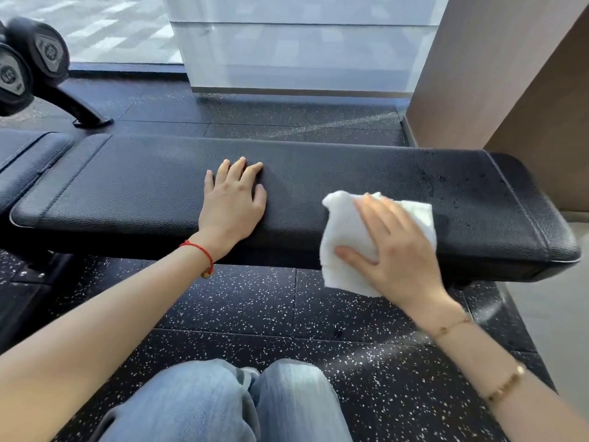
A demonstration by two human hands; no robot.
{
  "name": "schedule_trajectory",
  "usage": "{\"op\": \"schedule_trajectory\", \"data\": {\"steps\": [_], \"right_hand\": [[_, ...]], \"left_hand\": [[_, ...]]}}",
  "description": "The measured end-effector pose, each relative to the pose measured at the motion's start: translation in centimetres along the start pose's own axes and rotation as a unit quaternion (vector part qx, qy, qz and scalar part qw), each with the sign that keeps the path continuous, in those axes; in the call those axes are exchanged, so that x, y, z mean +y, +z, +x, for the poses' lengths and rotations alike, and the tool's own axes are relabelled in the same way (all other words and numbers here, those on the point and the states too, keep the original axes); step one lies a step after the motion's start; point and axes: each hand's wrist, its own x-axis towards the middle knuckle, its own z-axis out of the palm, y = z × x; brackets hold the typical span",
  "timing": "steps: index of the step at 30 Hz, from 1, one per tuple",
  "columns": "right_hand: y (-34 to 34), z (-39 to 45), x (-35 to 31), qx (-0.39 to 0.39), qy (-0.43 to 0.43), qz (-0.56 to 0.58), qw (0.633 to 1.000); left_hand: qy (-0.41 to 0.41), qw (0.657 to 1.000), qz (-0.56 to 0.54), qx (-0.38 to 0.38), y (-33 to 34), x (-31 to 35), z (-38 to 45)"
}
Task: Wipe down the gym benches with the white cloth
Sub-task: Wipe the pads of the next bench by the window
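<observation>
A long black padded gym bench (143,186) runs across the view from left to right. My left hand (231,199) lies flat on the middle of the pad with its fingers spread and straight. My right hand (398,247) presses the white cloth (345,228) onto the bench's near edge, right of centre, fingers extended over it. The cloth hangs partly down over the front side of the pad. Dark wet-looking marks show on the pad's right end (462,186).
A second black pad (28,154) adjoins the bench at far left. Dumbbell heads on a rack (35,55) stand at the upper left, its foot on the speckled rubber floor (255,301). A brown wall (510,74) rises behind the bench's right end. My knees (248,400) are below.
</observation>
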Motion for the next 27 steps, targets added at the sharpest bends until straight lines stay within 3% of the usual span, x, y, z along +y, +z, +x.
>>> {"op": "schedule_trajectory", "data": {"steps": [5, 8, 11, 15, 18, 20, 24, 27], "right_hand": [[0.5, 8.6, -0.1, -0.100, 0.119, 0.018, 0.988], [1.9, 11.6, -3.4, -0.143, 0.114, 0.037, 0.982], [1.5, 8.9, -4.8, -0.123, 0.060, 0.048, 0.989], [-0.3, 4.9, -0.2, -0.068, 0.031, 0.000, 0.997], [-0.6, 6.7, 3.5, -0.097, 0.147, 0.025, 0.984], [0.2, 9.3, 3.9, -0.107, 0.178, 0.037, 0.977], [1.8, 12.0, 0.4, -0.140, 0.114, 0.052, 0.982], [1.3, 9.1, -1.7, -0.140, 0.057, 0.061, 0.987]], "left_hand": [[-0.006, 1.000, -0.004, 0.000, 0.0, 0.2, -0.1], [-0.010, 1.000, -0.015, 0.004, -0.2, 0.2, -0.1], [-0.007, 1.000, -0.019, 0.011, -0.3, -0.2, -0.1], [-0.002, 1.000, -0.013, 0.014, -0.4, -0.1, -0.2], [-0.009, 1.000, -0.002, 0.008, -0.3, 0.4, -0.1], [-0.010, 1.000, 0.005, 0.010, -0.4, 0.5, 0.0], [-0.004, 1.000, -0.005, 0.025, -0.4, 0.3, 0.0], [-0.005, 0.999, -0.022, 0.027, -0.4, -0.2, 0.0]]}}
